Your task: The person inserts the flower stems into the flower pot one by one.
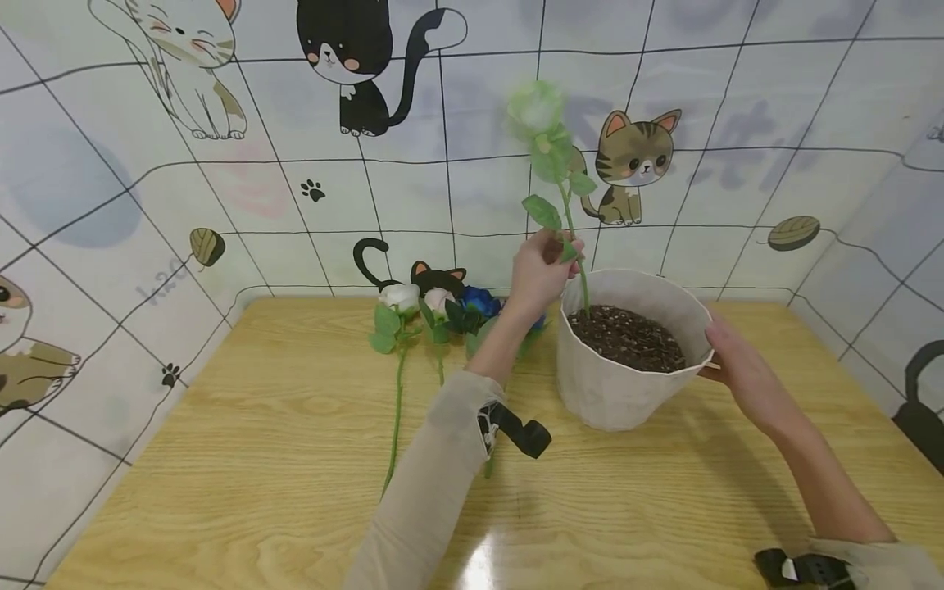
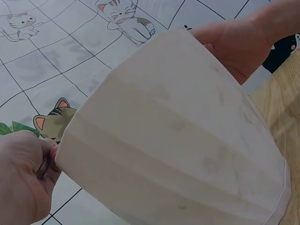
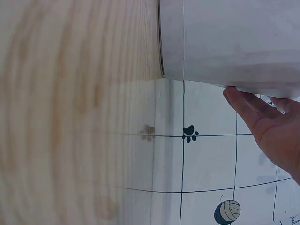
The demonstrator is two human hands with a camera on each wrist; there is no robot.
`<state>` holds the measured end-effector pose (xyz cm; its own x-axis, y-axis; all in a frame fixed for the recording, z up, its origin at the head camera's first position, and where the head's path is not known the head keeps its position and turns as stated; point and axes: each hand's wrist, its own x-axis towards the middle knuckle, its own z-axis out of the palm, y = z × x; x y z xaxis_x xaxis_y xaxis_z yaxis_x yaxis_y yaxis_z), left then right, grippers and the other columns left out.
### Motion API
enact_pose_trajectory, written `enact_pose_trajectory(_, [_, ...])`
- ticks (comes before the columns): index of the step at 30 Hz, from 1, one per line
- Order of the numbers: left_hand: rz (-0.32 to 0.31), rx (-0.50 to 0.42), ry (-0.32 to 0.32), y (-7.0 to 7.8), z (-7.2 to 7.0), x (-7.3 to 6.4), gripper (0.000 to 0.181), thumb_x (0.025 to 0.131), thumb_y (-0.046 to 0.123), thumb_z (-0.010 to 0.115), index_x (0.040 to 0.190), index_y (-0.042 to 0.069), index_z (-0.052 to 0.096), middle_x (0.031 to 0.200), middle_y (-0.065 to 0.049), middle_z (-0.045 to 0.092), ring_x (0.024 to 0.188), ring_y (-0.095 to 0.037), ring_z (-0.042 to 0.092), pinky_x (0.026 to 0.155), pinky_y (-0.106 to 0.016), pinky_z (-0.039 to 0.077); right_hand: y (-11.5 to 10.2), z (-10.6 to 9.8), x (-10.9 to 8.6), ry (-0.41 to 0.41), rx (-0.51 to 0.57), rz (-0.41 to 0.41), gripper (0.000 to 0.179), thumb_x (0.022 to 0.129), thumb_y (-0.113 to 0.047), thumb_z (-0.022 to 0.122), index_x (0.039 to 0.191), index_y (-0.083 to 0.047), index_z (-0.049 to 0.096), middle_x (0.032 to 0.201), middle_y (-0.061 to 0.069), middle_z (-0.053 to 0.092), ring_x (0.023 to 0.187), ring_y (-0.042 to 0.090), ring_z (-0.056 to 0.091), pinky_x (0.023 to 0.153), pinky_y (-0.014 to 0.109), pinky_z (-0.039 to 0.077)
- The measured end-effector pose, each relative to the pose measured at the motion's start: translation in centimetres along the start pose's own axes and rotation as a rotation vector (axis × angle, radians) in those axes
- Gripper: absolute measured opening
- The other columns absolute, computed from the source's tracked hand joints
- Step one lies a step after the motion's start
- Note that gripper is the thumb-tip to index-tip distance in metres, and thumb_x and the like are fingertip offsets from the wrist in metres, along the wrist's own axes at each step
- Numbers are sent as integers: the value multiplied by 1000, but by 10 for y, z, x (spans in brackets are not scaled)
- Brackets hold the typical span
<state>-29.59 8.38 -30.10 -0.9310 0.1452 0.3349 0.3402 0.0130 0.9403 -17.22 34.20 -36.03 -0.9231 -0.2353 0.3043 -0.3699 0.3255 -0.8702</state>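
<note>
A white fabric-like flower pot (image 1: 612,393) with dark soil (image 1: 627,338) stands on the wooden table. Rising from the soil near its left rim is an artificial rose (image 1: 540,115) with a pale green-white bloom. My left hand (image 1: 542,270) pinches its stem just above the rim; in the left wrist view that hand (image 2: 23,176) is beside the rim, the stem mostly hidden. My right hand (image 1: 745,373) holds the pot's right side at the rim. The right wrist view shows that hand's fingers (image 3: 248,105) against the outer wall of the pot (image 3: 234,42).
Left of the pot lie other artificial roses: a white one (image 1: 401,297), a pale pink one (image 1: 438,301) and blue ones (image 1: 481,301), stems toward the front. The left forearm crosses over some stems. A cat-printed wall covering (image 1: 487,188) stands behind the table (image 1: 295,442).
</note>
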Motion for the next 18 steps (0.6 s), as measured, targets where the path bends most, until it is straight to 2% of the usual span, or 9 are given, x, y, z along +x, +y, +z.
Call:
enact_pose_trajectory(3, [1, 3, 0, -2, 0, 1, 21, 101, 13, 65, 115, -2, 65, 89, -12, 71, 66, -9, 63, 66, -22, 56, 0, -1, 0, 4, -29, 5, 52, 113, -25, 21, 161, -3, 17, 147, -11, 38, 120, -9, 48, 88, 10, 47])
enact_pose_trajectory(9, [-20, -1, 4, -3, -1, 2, 19, 100, 14, 66, 113, -1, 66, 87, -8, 71, 65, -9, 63, 65, -22, 57, -1, 1, 2, -4, -38, 14, 52, 113, -26, 20, 161, -5, 16, 151, -6, 35, 121, -8, 46, 88, 10, 47])
enact_pose_trajectory(14, [-37, -19, 32, -4, 0, 3, 18, 98, 13, 68, 109, -1, 68, 86, -10, 71, 68, -16, 68, 65, -22, 58, -1, 2, 3, -4, -24, 8, 53, 113, -26, 21, 161, -4, 15, 151, -6, 35, 121, -8, 47, 89, 10, 47])
enact_pose_trajectory(18, [-50, -37, 40, -5, 2, 2, 18, 98, 15, 69, 106, -2, 69, 85, -10, 71, 73, -23, 70, 65, -21, 56, 0, 2, 1, 1, 10, -3, 52, 113, -25, 21, 161, -3, 16, 148, -11, 38, 120, -9, 48, 88, 10, 47])
